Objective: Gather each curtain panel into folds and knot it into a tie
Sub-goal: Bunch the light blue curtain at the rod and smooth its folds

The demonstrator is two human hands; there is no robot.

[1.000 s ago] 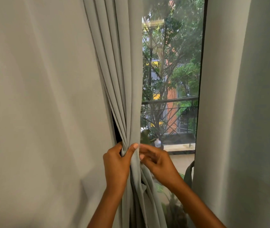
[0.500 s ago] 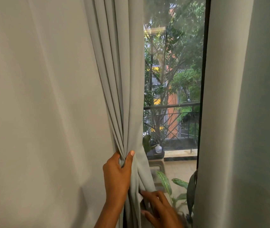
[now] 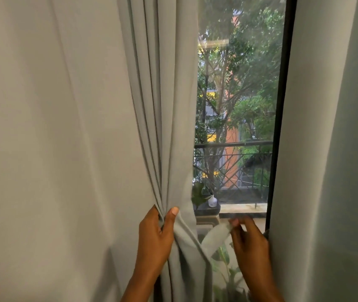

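Observation:
A pale grey left curtain panel (image 3: 162, 105) hangs gathered into several vertical folds at the window's left side. My left hand (image 3: 156, 238) grips the bundled folds, thumb on the front and fingers round the back. Below the grip the fabric spreads loose. My right hand (image 3: 247, 243) is to the right of the bundle and pinches a strip of the panel's free edge (image 3: 215, 234), pulled out sideways and blurred. A second grey curtain panel (image 3: 330, 149) hangs straight on the right.
Between the panels is a glass pane with a dark frame post (image 3: 279, 127). Outside are a balcony railing (image 3: 232, 144), trees, a small white bottle (image 3: 211, 201) on a ledge and leafy plants (image 3: 226, 269) low down. More pale curtain fabric (image 3: 43, 149) fills the left.
My right hand rose from low beside the bundle and drew a strip of the curtain's edge out to the right. My left hand kept its grip on the folds.

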